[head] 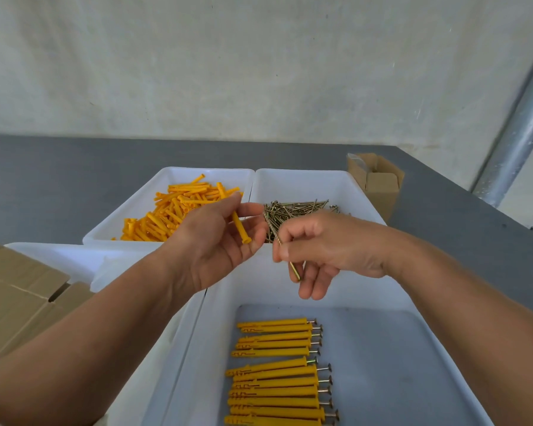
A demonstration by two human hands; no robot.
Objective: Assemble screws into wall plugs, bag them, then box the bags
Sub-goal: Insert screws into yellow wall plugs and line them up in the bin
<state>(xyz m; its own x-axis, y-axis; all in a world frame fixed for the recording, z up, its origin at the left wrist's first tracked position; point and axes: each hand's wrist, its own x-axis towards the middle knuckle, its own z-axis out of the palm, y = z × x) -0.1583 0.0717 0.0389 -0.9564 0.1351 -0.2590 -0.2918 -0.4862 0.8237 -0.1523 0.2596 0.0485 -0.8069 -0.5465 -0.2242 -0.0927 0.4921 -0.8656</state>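
My left hand [211, 241] holds one orange wall plug [240, 226] between thumb and fingers, its collar end pointing down. Just to its right, my right hand [323, 250] pinches a brass screw [296, 271] between thumb and forefinger; the screw tip points up toward the plug. Both hands hover above the gap between the trays. The white tray of loose orange plugs [173, 210] sits behind the left hand. The white tray of loose screws [296, 210] sits behind the right hand. Below, a white tray [382, 364] holds several assembled plugs with screws [277, 370] laid in rows.
A small open cardboard box [377, 179] stands at the back right of the grey table [43, 179]. A larger cardboard box [19, 299] lies at the left. Another white tray [59, 259] sits left of centre. A metal pole [517, 133] rises at the right.
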